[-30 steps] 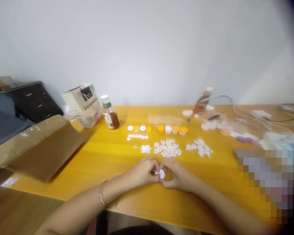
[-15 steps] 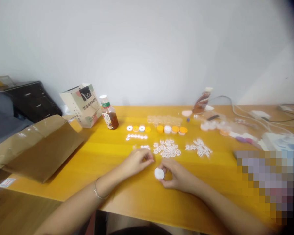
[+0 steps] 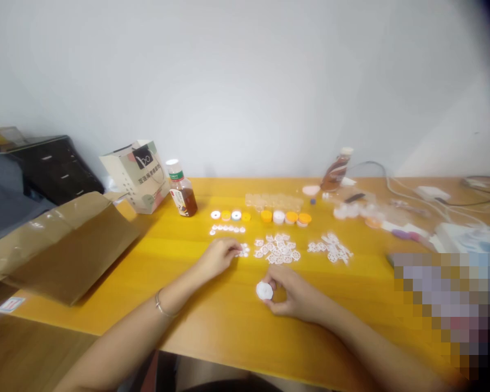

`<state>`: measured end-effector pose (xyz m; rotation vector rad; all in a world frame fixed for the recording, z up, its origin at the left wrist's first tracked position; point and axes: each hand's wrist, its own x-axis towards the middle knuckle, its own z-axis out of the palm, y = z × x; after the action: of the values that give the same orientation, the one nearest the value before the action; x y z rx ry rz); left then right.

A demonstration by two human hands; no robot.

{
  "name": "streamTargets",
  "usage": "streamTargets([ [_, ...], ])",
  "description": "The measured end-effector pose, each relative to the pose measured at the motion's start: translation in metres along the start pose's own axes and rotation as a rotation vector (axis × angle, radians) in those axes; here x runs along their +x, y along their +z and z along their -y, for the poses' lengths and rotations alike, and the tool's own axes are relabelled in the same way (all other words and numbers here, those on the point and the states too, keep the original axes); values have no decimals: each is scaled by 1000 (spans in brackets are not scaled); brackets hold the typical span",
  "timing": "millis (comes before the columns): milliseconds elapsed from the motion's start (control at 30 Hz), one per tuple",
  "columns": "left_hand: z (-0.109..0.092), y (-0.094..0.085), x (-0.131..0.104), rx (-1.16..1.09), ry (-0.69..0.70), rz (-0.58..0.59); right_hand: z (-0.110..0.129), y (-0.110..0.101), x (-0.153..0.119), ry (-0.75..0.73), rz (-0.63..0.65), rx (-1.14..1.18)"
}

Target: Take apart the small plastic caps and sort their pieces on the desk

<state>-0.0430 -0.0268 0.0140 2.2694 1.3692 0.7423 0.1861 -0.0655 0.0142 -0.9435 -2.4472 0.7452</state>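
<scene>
My right hand pinches a white round disc-shaped part by its edge, just above the table. Further forward and to the left, my left hand has thumb and fingers drawn together at a small group of little white pieces. Whether one is between the fingertips is too small to see. Right of these pieces lies a pile of white flat cut-out parts, with a second, smaller pile of similar parts beyond it.
Behind are a row of small white pieces, orange and white round caps and clear small cups. A drink bottle, paper bag and brown bag stand left. Another bottle and cables are right.
My left hand has moved forward and slightly left, its fingertips now at the small white pieces. My right hand stays in nearly the same place with the disc.
</scene>
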Motion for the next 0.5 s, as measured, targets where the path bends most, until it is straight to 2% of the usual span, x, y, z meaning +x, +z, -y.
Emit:
streamTargets([
  [300, 4, 2, 2, 42, 40, -25, 3, -2, 1, -13, -4, -12],
  [400, 0, 1, 1, 19, 53, -51, 3, -2, 1, -15, -5, -11],
  [500, -8, -3, -3, -7, 111, -3, 3, -1, 1, -12, -10, -6],
])
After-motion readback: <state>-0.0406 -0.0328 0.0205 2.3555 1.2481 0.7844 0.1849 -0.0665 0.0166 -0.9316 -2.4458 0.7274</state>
